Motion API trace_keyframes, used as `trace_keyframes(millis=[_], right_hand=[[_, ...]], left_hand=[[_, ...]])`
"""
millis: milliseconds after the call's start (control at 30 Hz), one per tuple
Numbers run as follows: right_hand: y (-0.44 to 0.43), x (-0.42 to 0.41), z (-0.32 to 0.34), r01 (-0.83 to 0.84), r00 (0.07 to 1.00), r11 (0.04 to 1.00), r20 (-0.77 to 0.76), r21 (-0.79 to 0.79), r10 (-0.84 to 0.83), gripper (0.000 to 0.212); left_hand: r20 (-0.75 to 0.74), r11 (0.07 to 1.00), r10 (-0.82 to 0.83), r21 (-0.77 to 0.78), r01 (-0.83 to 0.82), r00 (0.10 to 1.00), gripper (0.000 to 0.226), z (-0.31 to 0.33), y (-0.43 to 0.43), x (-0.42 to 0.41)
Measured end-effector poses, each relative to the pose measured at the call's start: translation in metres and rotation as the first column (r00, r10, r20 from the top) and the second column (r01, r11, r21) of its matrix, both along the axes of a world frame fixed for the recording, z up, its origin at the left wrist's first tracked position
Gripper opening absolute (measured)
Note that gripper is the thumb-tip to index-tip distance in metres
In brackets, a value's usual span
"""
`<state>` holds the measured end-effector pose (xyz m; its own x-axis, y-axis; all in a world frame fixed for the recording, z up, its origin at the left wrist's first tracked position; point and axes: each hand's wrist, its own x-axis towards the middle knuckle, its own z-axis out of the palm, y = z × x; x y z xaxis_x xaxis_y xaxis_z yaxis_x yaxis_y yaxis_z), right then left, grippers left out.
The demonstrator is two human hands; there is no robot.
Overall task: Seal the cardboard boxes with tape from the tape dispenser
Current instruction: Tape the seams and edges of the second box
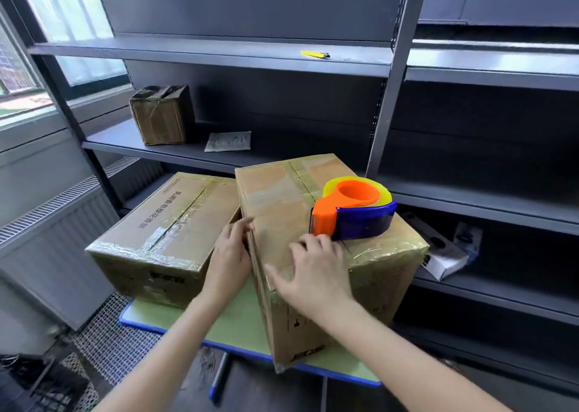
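Orange-and-blue tape dispenser (354,211) sits on top of the taller cardboard box (316,223), just beyond the right hand (313,270), cutter end facing the fingers, long axis running left-right. Right hand is nearer it: open, fingers spread flat on the box top, gripping nothing. Left hand (230,252) is partly curled over the box's left top edge, pressing it. Likely next: right hand reaches forward for the dispenser. Count: one dispenser, two boxes on the green table (232,327) (second, lower box (169,223) left), one small taped box (163,114) on the shelf (125,142).
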<state>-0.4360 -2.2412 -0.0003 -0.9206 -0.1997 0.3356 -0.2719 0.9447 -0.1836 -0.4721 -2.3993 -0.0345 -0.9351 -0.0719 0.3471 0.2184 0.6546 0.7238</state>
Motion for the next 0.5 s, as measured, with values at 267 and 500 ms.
trace_keyframes(millis=[267, 500], right_hand=[[-0.014, 0.003, -0.024, -0.077, 0.992, 0.994, -0.093, 0.083, 0.085, 0.060], [0.072, -0.006, -0.016, -0.325, 0.943, 0.938, -0.039, 0.121, 0.332, 0.056]], left_hand=[[-0.023, 0.834, -0.349, -0.463, 0.300, 0.937, 0.066, 0.002, -0.011, -0.034], [-0.027, 0.771, -0.311, -0.591, 0.235, 0.950, 0.070, 0.002, 0.029, -0.012]])
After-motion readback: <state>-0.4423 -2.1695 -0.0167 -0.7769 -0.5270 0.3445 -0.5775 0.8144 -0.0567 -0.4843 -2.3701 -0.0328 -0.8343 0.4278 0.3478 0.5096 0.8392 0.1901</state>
